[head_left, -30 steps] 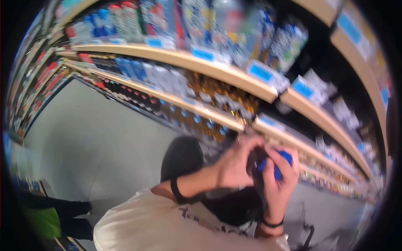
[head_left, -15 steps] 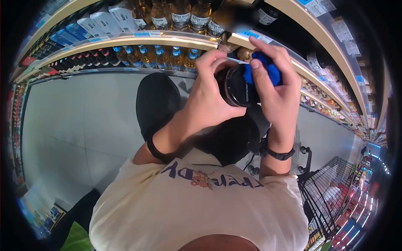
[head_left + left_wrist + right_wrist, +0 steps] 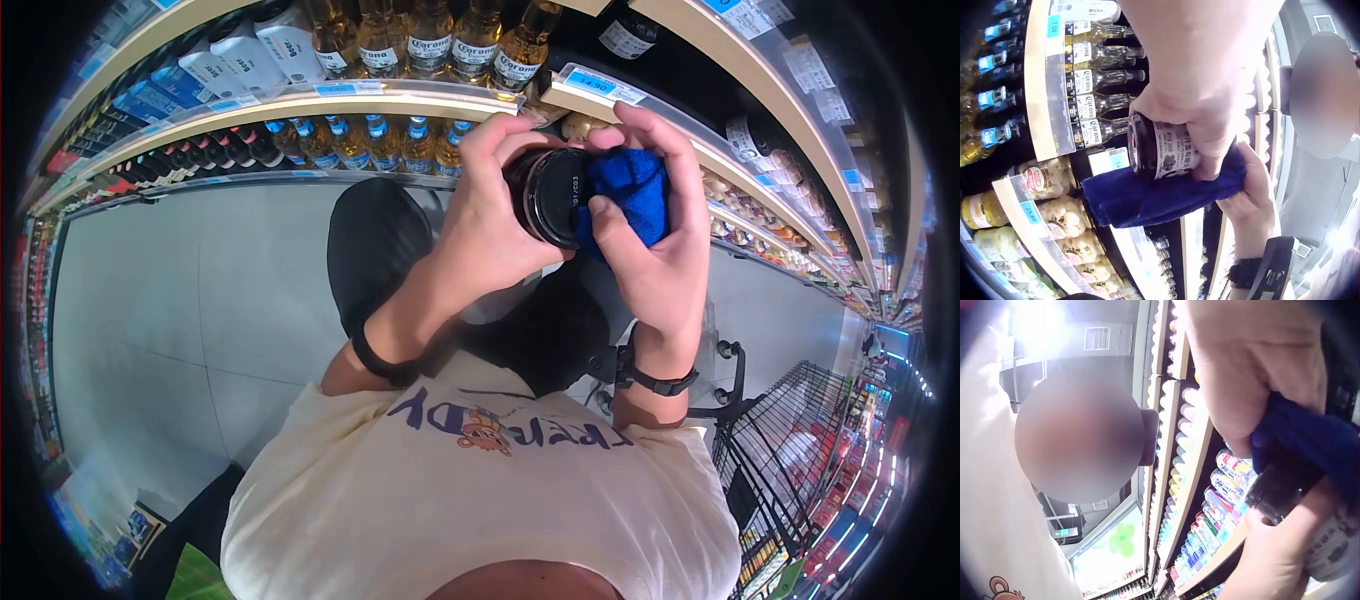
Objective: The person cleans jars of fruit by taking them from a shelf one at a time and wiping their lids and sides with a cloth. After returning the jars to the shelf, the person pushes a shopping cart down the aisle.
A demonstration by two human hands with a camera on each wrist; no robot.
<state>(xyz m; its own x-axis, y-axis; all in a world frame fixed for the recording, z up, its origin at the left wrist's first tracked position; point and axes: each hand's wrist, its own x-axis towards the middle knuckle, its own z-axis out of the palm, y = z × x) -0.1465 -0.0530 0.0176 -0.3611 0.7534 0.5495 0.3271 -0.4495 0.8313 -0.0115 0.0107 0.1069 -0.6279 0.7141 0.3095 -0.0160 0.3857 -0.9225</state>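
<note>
A dark jar (image 3: 549, 195) lies tilted between the two hands, its black lid end facing the head camera. My left hand (image 3: 480, 220) grips the jar from the left, its fingers and thumb curled round it. In the left wrist view the jar's pale label (image 3: 1174, 149) shows printed characters and dark round fruit. My right hand (image 3: 668, 240) holds a bunched blue cloth (image 3: 638, 190) against the jar's right side, thumb in front and fingers behind. The cloth (image 3: 1160, 199) hangs along the jar in the left wrist view and covers part of it in the right wrist view.
A shelf with Corona bottles (image 3: 430, 50) and pale beer cans (image 3: 285, 45) stands ahead, with small blue-labelled bottles (image 3: 378, 145) below. Jars of pale food (image 3: 1063, 219) fill a nearby shelf. A black wire shopping cart (image 3: 780, 450) stands at the right. The person's knee (image 3: 380, 250) is beneath the hands.
The head view has swung down and steadied since a second ago. Over the last half second the blue cloth has spread more along the jar, and the right hand's fingers and thumb have shifted.
</note>
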